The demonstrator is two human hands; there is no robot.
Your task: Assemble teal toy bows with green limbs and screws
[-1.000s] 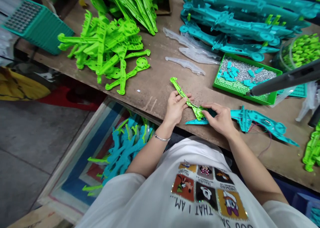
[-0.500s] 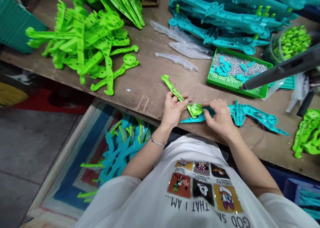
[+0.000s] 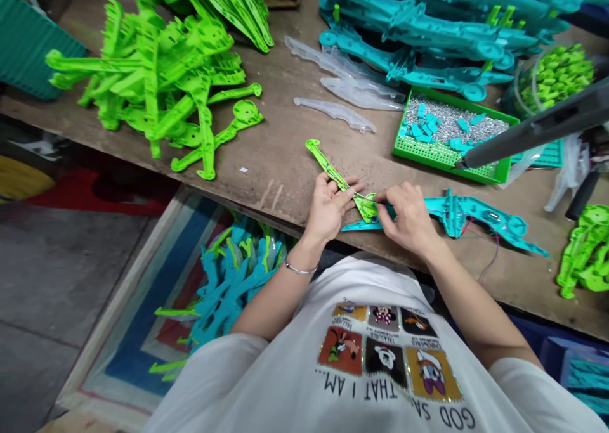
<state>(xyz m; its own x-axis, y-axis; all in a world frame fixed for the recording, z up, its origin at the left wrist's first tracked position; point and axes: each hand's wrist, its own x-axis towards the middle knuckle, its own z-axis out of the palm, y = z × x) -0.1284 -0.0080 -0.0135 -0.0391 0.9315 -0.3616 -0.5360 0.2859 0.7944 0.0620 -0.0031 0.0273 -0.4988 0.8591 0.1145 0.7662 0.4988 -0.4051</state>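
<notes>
My left hand [image 3: 328, 208] is closed around a long, bright green plastic part [image 3: 325, 163] with a hooked far end and a round near end. A thin wire runs along this part toward my right hand [image 3: 406, 217], whose thumb and forefinger are pinched on it at the round end. My right fingers partly cover that round end. Beneath my right hand lies a long turquoise plastic part [image 3: 499, 222] with a crosspiece, its middle hidden by the hand. A loose thin cable [image 3: 495, 252] trails from it toward the table edge.
A green basket [image 3: 442, 157] holds screws and small turquoise pieces, with a dark tool [image 3: 533, 129] slanting over it. Green parts [image 3: 157, 78] are heaped left, turquoise parts [image 3: 419, 33] behind. Translucent pieces [image 3: 335, 113] lie between. A tub [image 3: 528, 94] of green bits stands right.
My right hand has shifted slightly left, its fingertips now over the round end of the green part. My left hand keeps its hold in nearly the same place.
</notes>
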